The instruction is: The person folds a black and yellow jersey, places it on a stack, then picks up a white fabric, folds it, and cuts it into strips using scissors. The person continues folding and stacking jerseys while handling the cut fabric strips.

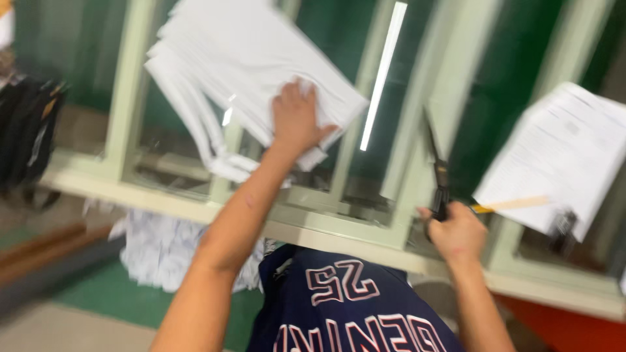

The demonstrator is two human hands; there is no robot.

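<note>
My left hand (297, 117) presses flat on a fanned stack of white paper sheets (241, 58) lying on a glass-topped table with a pale green frame (306, 225). My right hand (456, 231) grips the handles of a pair of dark scissors (438, 169), blades pointing away from me over the table. The picture is motion-blurred.
A clipboard with printed sheets (561, 153) and a yellow pencil (512, 205) lies on the table at right. A heap of white paper scraps (160, 248) sits on the green floor under the table's near edge. A dark bag (26, 137) stands at far left.
</note>
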